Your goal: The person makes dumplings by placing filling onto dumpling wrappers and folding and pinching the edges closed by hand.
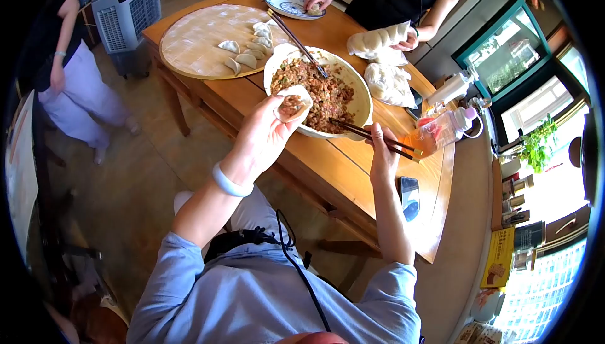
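My left hand (268, 123) holds up a round dumpling wrapper (304, 97) with some meat filling (290, 105) on it, just over the near left rim of a large white bowl (360, 79). My right hand (383, 158) grips a pair of dark chopsticks (372, 134), whose tips touch the chopped filling (309, 88) in the bowl. A second pair of chopsticks (291, 32) leans over the bowl's far rim, tips in the filling. Folded dumplings (249, 60) lie on a floured round board (195, 38) to the left.
Across the wooden table (353, 161), a person's hand touches a dumpling on a blue-and-white plate (283, 5); their other hand holds bagged wrappers (378, 40). A drink bottle (435, 133) and a phone (409, 198) lie at right. Another person stands at left near an air cooler (129, 19).
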`<state>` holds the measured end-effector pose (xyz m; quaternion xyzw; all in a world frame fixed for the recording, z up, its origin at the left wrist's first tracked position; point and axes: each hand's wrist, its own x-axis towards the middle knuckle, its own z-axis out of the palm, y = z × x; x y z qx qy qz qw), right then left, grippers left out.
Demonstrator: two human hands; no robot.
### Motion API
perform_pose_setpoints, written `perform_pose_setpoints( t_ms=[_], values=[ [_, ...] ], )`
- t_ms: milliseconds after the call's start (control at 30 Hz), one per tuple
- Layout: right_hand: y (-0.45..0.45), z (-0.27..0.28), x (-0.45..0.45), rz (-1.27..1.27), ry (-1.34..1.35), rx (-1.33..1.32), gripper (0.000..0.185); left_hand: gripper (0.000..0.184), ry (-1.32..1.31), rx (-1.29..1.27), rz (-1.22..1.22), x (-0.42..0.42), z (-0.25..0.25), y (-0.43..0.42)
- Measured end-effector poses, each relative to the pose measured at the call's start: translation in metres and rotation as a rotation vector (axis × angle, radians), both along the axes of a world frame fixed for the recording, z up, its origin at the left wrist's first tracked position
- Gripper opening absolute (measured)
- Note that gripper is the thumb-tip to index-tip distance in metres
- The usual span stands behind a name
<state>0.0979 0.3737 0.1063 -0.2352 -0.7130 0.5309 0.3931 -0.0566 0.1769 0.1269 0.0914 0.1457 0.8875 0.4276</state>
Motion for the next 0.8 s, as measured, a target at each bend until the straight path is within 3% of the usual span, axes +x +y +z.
perform_pose_setpoints(
  t_ms=[67, 133, 200, 267, 300, 400, 467, 633, 800],
  values=[
    [-0.016, -0.005, 0.001, -0.002, 0.071, 0.004, 0.025, 0.031, 0.019, 0.008, 0.013, 0.004, 0.0, -0.003],
    [-0.038, -0.004, 0.006, -0.071, -0.014, -0.085, 0.036, 0.031, 0.015, 0.024, -0.005, 0.008, 0.001, -0.005],
    [-0.043, -0.032, 0.013, -0.093, 0.083, -0.287, 0.027, 0.031, 0.02, 0.036, -0.005, 0.012, 0.001, -0.01],
    [-0.073, -0.038, 0.02, 0.007, 0.018, -0.26, 0.024, 0.031, 0.019, 0.045, 0.02, 0.018, -0.001, -0.017],
    [-0.088, -0.034, 0.021, 0.088, -0.02, -0.119, 0.023, 0.031, 0.024, 0.05, 0.017, 0.02, -0.003, -0.02],
    [-0.119, 0.01, 0.009, 0.05, -0.045, 0.75, 0.021, 0.028, -0.051, 0.029, -0.031, 0.036, -0.001, -0.027],
    [-0.121, 0.016, -0.005, 0.074, 0.017, 1.026, 0.033, 0.029, -0.042, 0.027, -0.088, 0.044, -0.003, -0.033],
    [-0.121, 0.011, -0.021, 0.168, 0.05, 1.145, 0.044, 0.036, 0.002, 0.029, -0.066, 0.045, -0.015, -0.05],
    [-0.124, 0.016, -0.021, 0.304, 0.033, 1.14, 0.038, 0.034, -0.026, 0.054, -0.092, 0.045, -0.016, -0.054]
  ],
)
